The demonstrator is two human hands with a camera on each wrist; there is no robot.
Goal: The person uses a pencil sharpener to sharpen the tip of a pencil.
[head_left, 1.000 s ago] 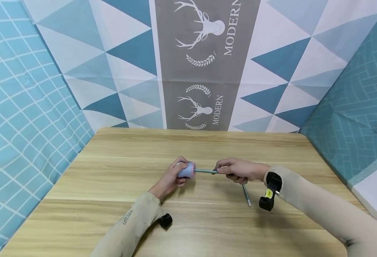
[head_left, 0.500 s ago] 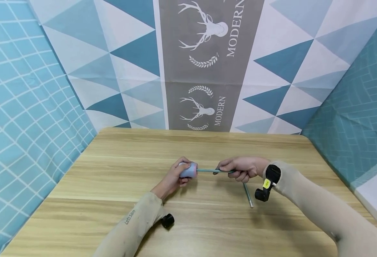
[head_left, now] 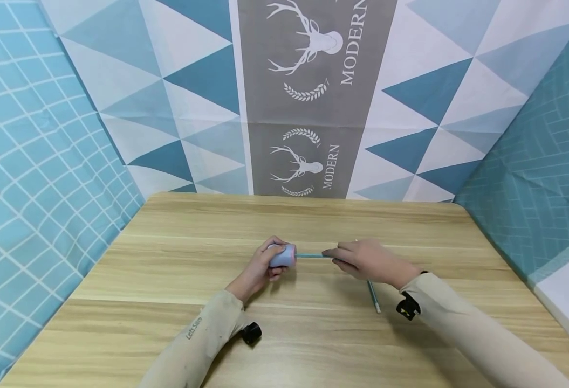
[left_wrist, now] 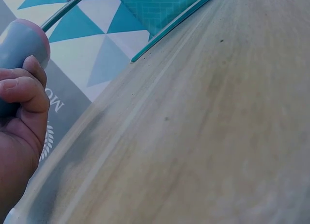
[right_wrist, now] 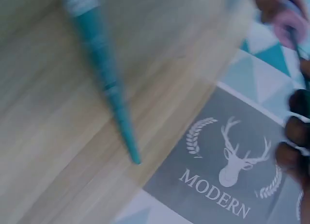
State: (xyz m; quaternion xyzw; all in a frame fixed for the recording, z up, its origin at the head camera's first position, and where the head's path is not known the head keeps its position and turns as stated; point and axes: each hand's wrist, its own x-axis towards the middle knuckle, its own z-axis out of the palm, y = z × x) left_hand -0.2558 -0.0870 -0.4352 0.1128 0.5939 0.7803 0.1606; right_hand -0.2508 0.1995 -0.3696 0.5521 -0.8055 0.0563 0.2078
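A light blue pencil sharpener with a pink rim lies sideways in my left hand, which grips it from the near side; curled fingers show in the left wrist view. From its pink end a blue-green pencil runs across to my right hand, whose fingertips pinch it with the back of the hand turned up. That hand hides the pencil's other end. At the right edge of the right wrist view are dark, blurred fingers on it.
On the wooden table, a second blue-green pencil with an eraser end lies partly beneath my right hand. Behind the table hangs a patterned backdrop. A white surface borders the right side.
My right hand has rolled over, its back now facing up, and its wrist camera has swung down. The left hand still grips the sharpener in about the same place.
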